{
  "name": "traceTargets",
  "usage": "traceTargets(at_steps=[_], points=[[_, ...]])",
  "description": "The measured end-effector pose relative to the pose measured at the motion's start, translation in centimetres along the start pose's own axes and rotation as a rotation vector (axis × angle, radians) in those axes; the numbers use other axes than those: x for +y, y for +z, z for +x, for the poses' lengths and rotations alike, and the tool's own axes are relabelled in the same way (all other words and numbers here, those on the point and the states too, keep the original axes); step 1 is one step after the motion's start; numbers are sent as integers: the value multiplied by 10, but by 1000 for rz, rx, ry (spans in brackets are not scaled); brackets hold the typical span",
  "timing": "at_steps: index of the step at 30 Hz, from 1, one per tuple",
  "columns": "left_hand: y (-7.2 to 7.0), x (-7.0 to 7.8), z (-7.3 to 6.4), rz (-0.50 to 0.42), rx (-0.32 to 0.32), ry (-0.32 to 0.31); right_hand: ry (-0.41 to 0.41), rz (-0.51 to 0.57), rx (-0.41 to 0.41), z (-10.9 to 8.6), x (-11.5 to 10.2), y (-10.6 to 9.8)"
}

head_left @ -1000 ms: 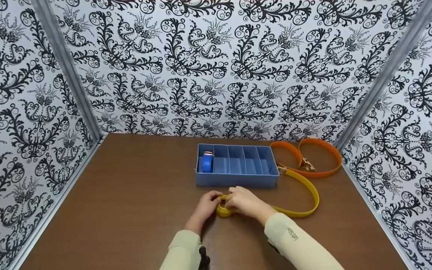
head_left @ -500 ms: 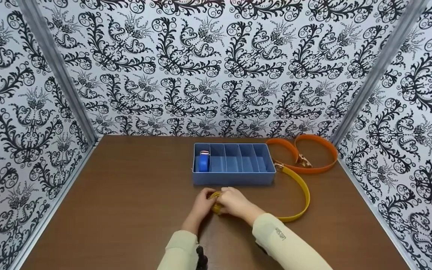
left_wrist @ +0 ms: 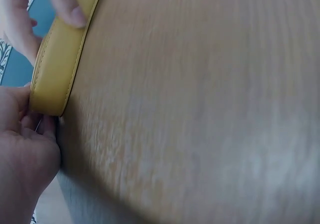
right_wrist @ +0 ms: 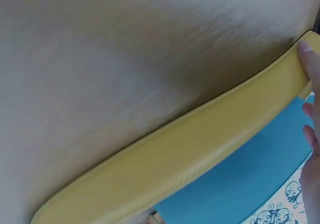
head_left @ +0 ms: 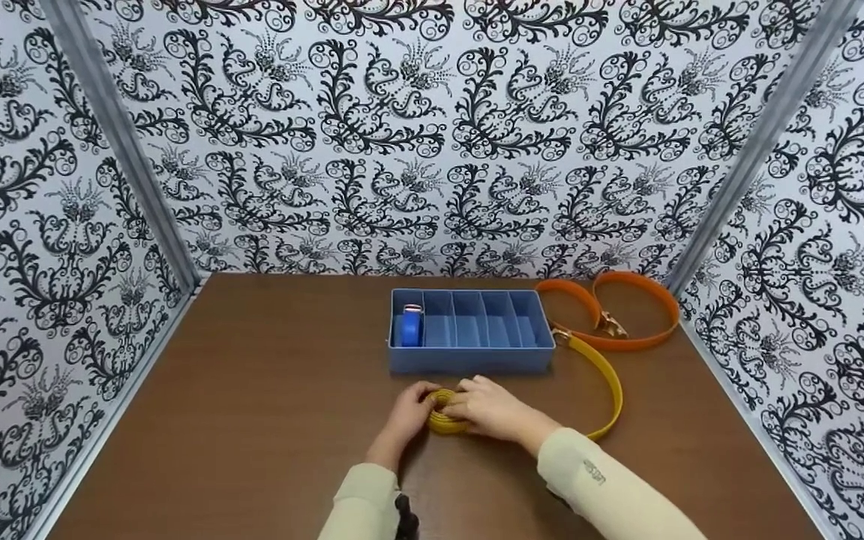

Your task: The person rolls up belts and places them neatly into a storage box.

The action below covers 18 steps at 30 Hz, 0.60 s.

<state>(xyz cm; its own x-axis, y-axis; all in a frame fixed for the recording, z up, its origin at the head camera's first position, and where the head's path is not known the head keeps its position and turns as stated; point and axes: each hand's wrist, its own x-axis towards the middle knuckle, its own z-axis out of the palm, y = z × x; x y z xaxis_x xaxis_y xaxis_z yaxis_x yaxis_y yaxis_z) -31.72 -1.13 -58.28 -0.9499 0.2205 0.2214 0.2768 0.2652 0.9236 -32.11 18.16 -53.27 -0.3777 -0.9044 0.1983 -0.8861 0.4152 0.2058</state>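
Note:
A yellow belt [head_left: 447, 426] is partly wound into a coil standing on its edge on the brown table. My left hand [head_left: 407, 415] holds the coil's left side, fingers curled against it. At its right side my right hand [head_left: 493, 409] pinches the strap, with the thumb flat on the stitched outer face [left_wrist: 59, 69] in the left wrist view. The loose length [head_left: 613, 382] curves back from the right hand to a gold buckle [head_left: 562, 335] by the organizer's right end. In the right wrist view this yellow strap [right_wrist: 175, 139] stretches away from the thumb.
Just beyond the hands is a blue organizer box [head_left: 469, 361] with several compartments. Its leftmost slot holds a rolled blue belt [head_left: 411, 330]. To the right an orange belt [head_left: 638, 344] lies in loops, its gold buckle [head_left: 612, 325] showing. Patterned walls [head_left: 432, 150] surround the table.
The coil was mostly covered by the right hand half a second ago and shows more now. The right hand has shifted slightly right, and the loose yellow length looks shorter than a second ago.

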Motion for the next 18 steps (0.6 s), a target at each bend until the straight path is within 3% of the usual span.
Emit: traceTargets(at_steps=[4,9,18], points=[[2,0,0,-13,-18,21,-14,60,55,-2,5,3],[4,-2,-1,-1,-30,13,-2,58,107,3,4,7],[7,-6,1,103,23,9,110,10,9,16,-5,5]])
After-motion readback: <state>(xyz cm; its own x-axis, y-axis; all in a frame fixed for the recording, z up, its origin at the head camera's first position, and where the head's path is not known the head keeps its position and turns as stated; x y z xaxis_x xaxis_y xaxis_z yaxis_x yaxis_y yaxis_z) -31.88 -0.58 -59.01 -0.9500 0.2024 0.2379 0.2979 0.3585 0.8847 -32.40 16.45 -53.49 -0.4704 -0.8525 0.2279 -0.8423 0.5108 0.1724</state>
